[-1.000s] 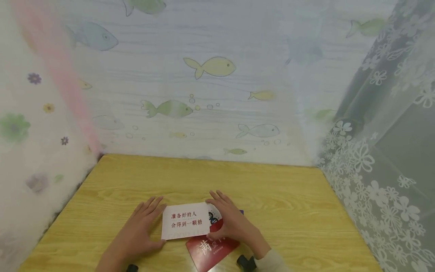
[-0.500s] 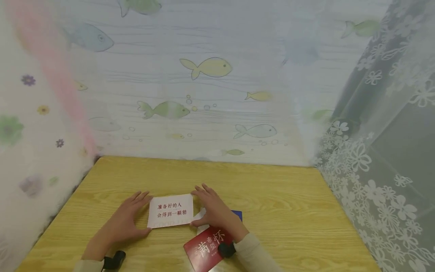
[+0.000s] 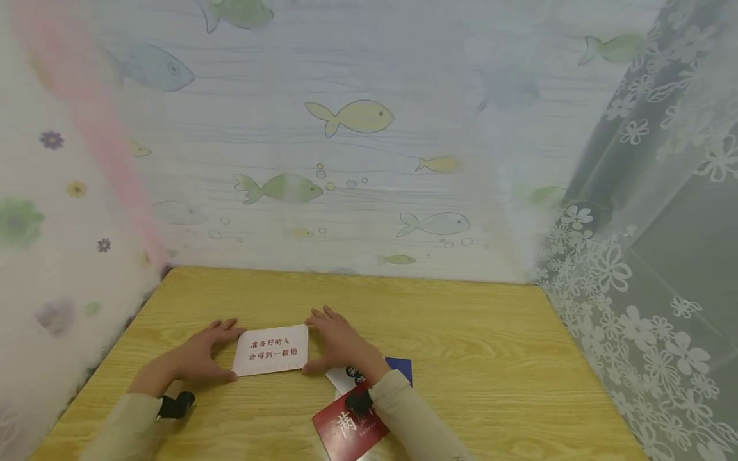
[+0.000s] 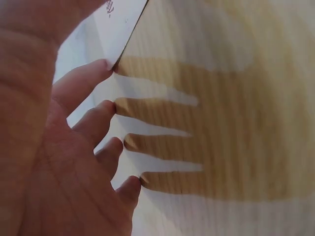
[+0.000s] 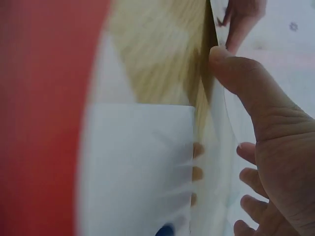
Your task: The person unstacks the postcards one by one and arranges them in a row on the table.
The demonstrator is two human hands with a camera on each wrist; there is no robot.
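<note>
A white card printed with red Chinese characters lies flat or close over the wooden table, left of centre in the head view. My left hand holds its left end, thumb at the near corner and forefinger at the far one. The right hand holds the opposite end in the same way. In the left wrist view, the forefinger's tip meets a corner of the card while the other fingers spread with their tips at the table. The right thumb touches the card's edge in the right wrist view.
Under and beside the right forearm lie a red card with white characters, a white card with dark drawings and a blue piece, overlapping. A fish-patterned curtain hangs behind the table. Lace hangs at right.
Both hands have carried the white printed card left and slightly away, off the overlapping cards. The red card and the pieces with it stay near where they were.
</note>
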